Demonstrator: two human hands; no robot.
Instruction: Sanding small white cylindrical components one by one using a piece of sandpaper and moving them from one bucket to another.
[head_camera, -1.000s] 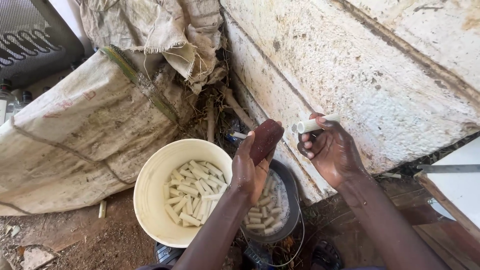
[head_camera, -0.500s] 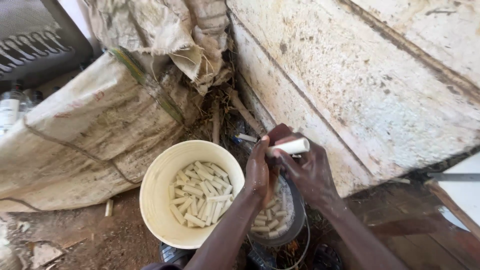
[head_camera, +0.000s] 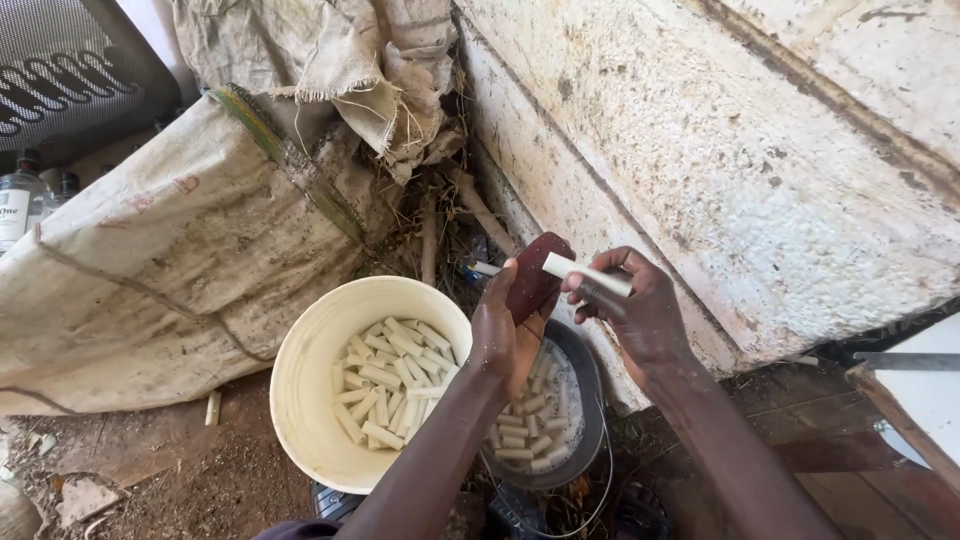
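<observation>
Fingers of the right hand (head_camera: 640, 320) pinch a short white tube (head_camera: 588, 274) at its near end. Left hand (head_camera: 505, 335) is closed around a dark reddish pad (head_camera: 535, 275), perhaps a scrubber, touching the tube's far end. Below both grips sit a dark pot (head_camera: 590, 400) and, left of it, a white bucket (head_camera: 300, 390), each holding similar tubes.
</observation>
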